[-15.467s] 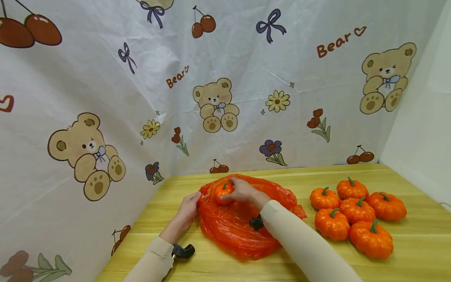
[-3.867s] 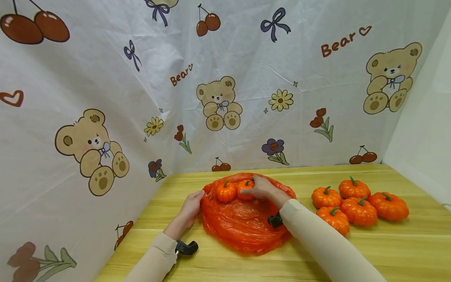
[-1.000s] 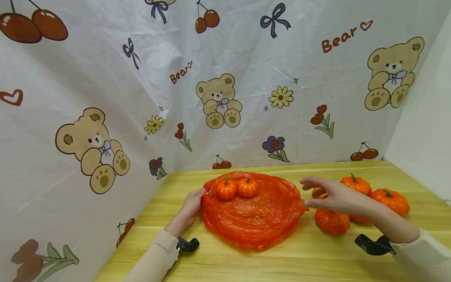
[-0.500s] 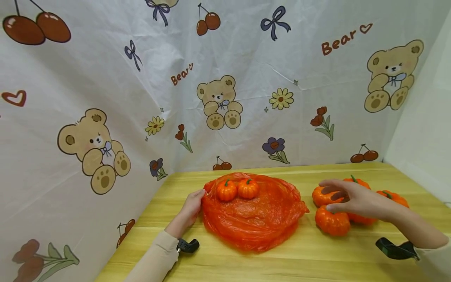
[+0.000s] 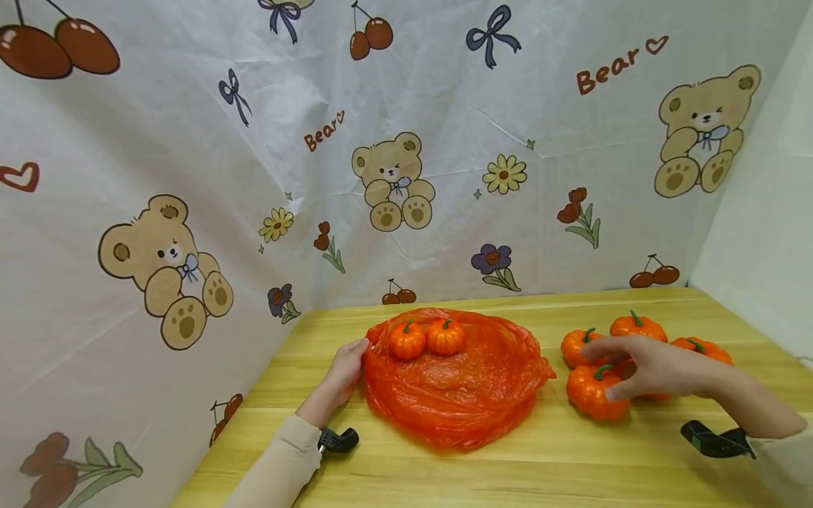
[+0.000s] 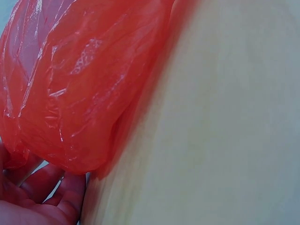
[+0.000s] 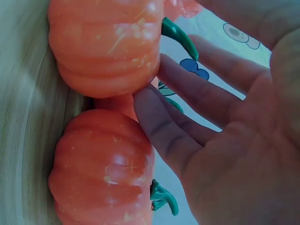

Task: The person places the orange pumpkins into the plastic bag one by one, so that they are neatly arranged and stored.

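Head view: two pumpkins (image 5: 407,341) sit inside the red bag (image 5: 454,416) on the tabletop (image 5: 444,480). Other pumpkins (image 5: 638,327) bunch to its right, partly screened by the right hand (image 5: 660,365). Its fingers are parted beside the front pumpkin (image 5: 587,396); contact I can't confirm. Left hand (image 5: 346,365): fingers pinching the bag's edge.

The red bag (image 5: 457,416) seemingly partly hides the left fingers (image 6: 71,194).
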Motion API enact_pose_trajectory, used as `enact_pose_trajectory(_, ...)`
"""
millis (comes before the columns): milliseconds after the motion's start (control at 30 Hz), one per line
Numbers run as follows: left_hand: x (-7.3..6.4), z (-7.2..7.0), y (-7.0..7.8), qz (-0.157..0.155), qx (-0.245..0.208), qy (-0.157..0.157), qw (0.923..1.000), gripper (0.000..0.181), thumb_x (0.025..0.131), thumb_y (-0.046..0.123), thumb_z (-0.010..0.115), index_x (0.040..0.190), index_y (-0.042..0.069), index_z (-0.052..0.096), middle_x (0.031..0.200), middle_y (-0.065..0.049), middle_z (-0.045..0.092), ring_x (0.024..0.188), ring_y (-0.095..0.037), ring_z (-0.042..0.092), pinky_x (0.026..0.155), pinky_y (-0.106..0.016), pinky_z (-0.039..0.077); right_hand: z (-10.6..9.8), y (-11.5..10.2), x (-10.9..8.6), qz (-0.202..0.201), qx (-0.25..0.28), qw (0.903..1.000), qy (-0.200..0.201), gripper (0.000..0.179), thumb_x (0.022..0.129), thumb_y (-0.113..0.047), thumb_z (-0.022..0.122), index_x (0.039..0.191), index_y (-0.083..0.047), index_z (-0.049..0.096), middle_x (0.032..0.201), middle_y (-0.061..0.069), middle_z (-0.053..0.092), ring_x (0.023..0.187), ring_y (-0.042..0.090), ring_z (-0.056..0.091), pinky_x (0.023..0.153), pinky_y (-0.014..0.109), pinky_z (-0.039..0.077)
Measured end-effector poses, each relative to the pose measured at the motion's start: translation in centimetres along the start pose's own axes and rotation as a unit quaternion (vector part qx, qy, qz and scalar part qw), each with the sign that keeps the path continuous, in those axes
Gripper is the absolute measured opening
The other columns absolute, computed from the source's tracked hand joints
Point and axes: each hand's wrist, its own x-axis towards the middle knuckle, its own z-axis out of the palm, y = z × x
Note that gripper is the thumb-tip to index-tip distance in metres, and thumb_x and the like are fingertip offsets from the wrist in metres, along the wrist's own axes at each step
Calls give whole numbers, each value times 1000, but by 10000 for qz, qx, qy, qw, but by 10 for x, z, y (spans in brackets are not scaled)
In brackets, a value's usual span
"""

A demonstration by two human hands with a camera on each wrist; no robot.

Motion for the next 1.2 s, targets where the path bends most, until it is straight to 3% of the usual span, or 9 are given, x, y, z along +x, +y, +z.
enact_pose_trajectory(600,-1,0,1,40,23,-78,10000,52,113,31,39,152,-3,47,160,-22,42,151,-38,36,123,-55,32,11,1,0,169,-644,9978,-45,72,74,-33,90,138,-17,62,139,7,62,115,-5,52,91,19,48)
enact_pose_trajectory(900,0,1,2,30,64,-53,10000,52,113,30,38,151,-3,47,160,-22,42,151,-38,36,123,-56,31,16,-2,0,418,-962,9945,-75,83,72,-44,89,144,-18,56,143,7,61,124,1,53,95,19,46)
enact_pose_trajectory(967,0,1,2,18,63,-52,10000,52,113,30,38,151,-3,47,160,-22,42,151,-38,36,123,-55,31,18,-2,1,471,-1038,9934,-118,86,72,-45,89,146,-18,54,145,8,60,126,9,53,98,26,47)
enact_pose_trajectory(1133,0,0,1,21,49,-68,10000,52,113,31,38,152,-3,47,160,-22,42,151,-38,35,124,-55,30,23,-6,2,735,-1232,9895,-150,91,73,-50,89,149,-18,51,146,13,57,127,34,54,100,57,47)
enact_pose_trajectory(1200,0,0,0,19,39,-77,10000,52,113,30,39,152,-3,46,161,-21,42,152,-38,35,124,-55,30,25,-7,3,761,-1248,9892,-118,91,73,-49,89,149,-17,51,145,16,57,127,38,53,99,62,47)
